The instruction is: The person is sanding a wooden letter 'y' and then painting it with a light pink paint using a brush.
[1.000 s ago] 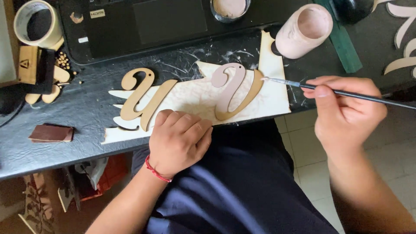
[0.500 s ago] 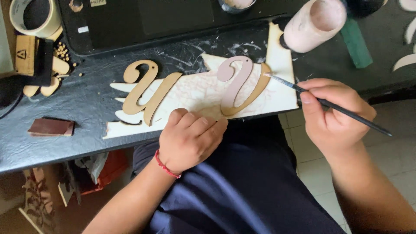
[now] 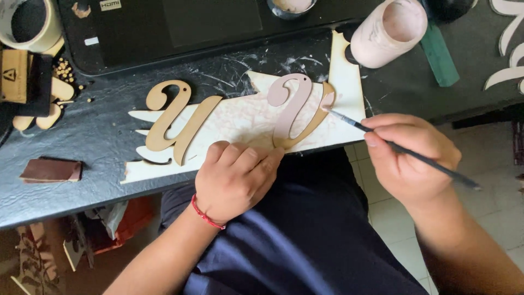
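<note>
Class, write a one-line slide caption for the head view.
Right hand brushes pink paint onto a wooden letter; left hand steadies it.

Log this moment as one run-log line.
left hand: pressing backing sheet | right hand: holding paintbrush | brush tip: at half-painted letter | bare letter: untouched

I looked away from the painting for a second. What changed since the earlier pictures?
Little. The right hand drew in slightly, keeping the brush tip at the pink letter's right edge. The left hand still presses the sheet; the bare letter stayed put.
</note>
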